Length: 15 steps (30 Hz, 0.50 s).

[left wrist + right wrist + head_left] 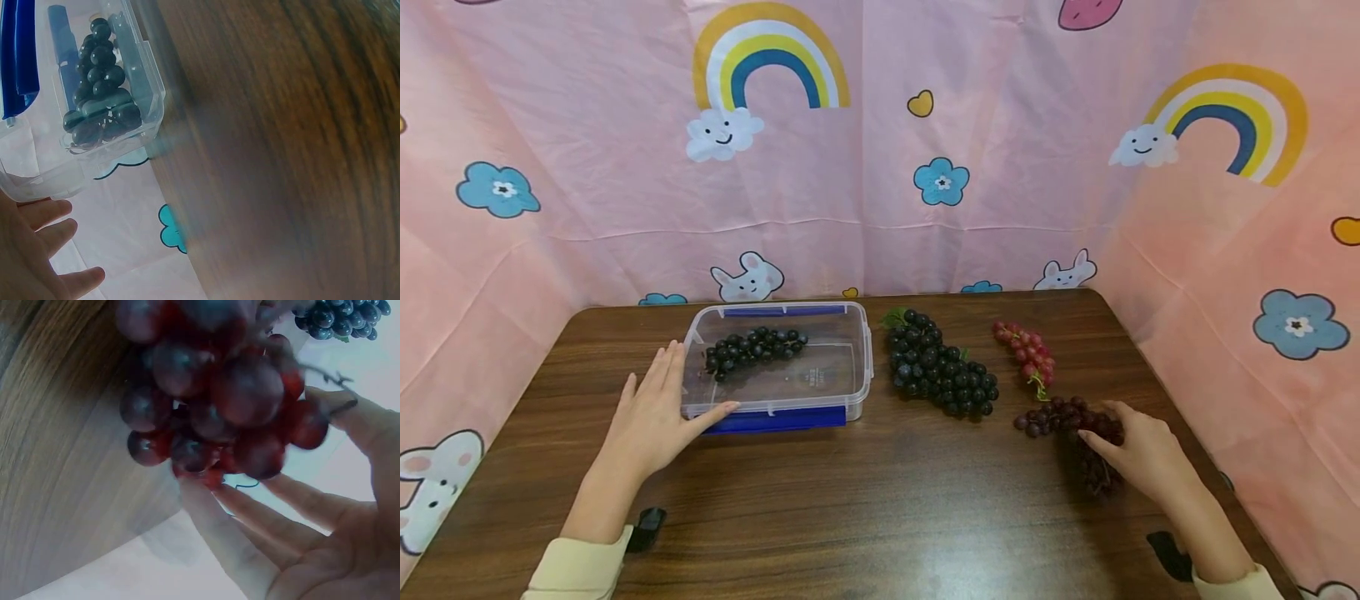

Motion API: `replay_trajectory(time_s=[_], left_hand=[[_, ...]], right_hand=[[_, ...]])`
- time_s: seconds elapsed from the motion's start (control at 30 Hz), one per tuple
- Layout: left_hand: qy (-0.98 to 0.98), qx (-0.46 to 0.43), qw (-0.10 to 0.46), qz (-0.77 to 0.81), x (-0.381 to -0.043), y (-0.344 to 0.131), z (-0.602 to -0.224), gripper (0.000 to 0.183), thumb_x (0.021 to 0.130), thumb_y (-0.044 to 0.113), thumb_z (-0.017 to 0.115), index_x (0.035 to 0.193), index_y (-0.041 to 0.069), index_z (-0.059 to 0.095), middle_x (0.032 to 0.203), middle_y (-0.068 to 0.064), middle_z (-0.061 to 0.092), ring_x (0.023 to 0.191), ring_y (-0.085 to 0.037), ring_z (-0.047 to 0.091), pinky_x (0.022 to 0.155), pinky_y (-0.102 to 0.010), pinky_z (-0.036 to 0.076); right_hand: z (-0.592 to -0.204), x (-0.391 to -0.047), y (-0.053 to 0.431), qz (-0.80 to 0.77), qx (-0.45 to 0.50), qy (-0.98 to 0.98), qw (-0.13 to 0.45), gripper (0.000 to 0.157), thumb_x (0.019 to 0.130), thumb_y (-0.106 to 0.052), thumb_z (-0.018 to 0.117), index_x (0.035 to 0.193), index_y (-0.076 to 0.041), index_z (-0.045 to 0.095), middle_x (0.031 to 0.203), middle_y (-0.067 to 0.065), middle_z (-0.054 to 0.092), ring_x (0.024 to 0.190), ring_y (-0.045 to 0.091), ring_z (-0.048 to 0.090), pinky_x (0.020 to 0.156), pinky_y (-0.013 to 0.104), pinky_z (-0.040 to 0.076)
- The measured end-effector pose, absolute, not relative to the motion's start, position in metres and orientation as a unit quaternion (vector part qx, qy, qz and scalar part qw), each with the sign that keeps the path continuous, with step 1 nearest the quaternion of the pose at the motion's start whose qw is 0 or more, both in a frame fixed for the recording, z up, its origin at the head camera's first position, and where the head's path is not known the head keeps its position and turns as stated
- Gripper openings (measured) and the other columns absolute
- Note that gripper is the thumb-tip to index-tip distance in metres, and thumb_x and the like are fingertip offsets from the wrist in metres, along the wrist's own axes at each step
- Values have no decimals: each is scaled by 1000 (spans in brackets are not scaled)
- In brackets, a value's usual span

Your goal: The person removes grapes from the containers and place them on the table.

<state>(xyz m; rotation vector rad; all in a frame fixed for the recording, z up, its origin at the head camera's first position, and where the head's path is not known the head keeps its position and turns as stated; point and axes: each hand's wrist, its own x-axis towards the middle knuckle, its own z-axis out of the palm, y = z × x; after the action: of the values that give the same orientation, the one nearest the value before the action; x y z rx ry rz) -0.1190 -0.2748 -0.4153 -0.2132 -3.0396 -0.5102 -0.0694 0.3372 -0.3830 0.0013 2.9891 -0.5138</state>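
A clear plastic container (842, 400) with blue side clips stands at left on the table, a bunch of black grapes (752, 348) lying inside it. My left hand (651, 417) rests against its left end, fingers extended along the wall and thumb on the front rim. At right, my right hand (1142, 450) holds a bunch of dark red grapes (1063, 415) between thumb and fingers. In the right wrist view those dark red grapes (219, 394) fill the grasp, a bare stem sticking out toward the thumb side.
A larger bunch of black grapes (936, 367) with a green leaf lies right of the container. Beyond the right hand is a small bunch of pinkish-red grapes (1030, 350). The brown wooden table (850, 517) is backed by a pink patterned cloth (880, 167) on three sides.
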Motion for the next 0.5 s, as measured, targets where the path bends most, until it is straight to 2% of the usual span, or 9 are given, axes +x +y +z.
replay_trajectory(time_s=[0.03, 0.1, 0.17, 0.23, 0.3, 0.5], left_hand=[[-983, -69, 27, -166, -119, -275, -415, 125, 94, 75, 60, 167, -3, -4, 172, -34, 6, 159, -52, 11, 121, -78, 2], [-983, -70, 29, -166, -119, -275, -415, 125, 94, 75, 60, 167, -3, -4, 172, -35, 6, 159, -52, 12, 121, -78, 2], [-983, -70, 29, -167, -119, -275, -416, 125, 94, 75, 60, 167, -3, -4, 172, -35, 6, 159, -52, 12, 122, -78, 2], [-983, -69, 29, -166, -119, -275, -415, 125, 94, 75, 60, 167, -3, -4, 172, -35, 6, 159, -52, 12, 122, -78, 2], [-983, -69, 28, -167, -118, -275, -415, 125, 94, 75, 60, 167, -3, -4, 172, -35, 6, 159, -52, 12, 122, -78, 2], [-983, -68, 27, -170, -118, -275, -415, 125, 94, 75, 61, 167, -3, -4, 172, -35, 6, 159, -51, 11, 122, -78, 2]], right_hand=[[-382, -68, 336, -168, -4, 985, 44, 70, 101, -34, 73, 142, 17, 51, 129, 44, 61, 85, 48, 71, 71, 59, 58], [-382, -65, 334, -167, -16, 985, 28, 69, 101, -36, 73, 143, 15, 53, 131, 42, 62, 97, 53, 69, 78, 63, 57], [-382, -62, 332, -164, -27, 986, 25, 69, 101, -39, 72, 144, 12, 54, 134, 41, 61, 112, 59, 64, 86, 69, 54], [-383, -60, 332, -160, -36, 986, 26, 69, 102, -41, 71, 145, 11, 55, 137, 40, 60, 119, 60, 60, 91, 71, 52], [-385, -56, 332, -154, -43, 987, 25, 67, 102, -41, 71, 144, 9, 56, 139, 39, 59, 122, 61, 58, 92, 73, 50], [-389, -47, 331, -142, -56, 988, -5, 61, 100, -36, 74, 140, 8, 61, 136, 38, 60, 117, 58, 62, 88, 70, 54]])
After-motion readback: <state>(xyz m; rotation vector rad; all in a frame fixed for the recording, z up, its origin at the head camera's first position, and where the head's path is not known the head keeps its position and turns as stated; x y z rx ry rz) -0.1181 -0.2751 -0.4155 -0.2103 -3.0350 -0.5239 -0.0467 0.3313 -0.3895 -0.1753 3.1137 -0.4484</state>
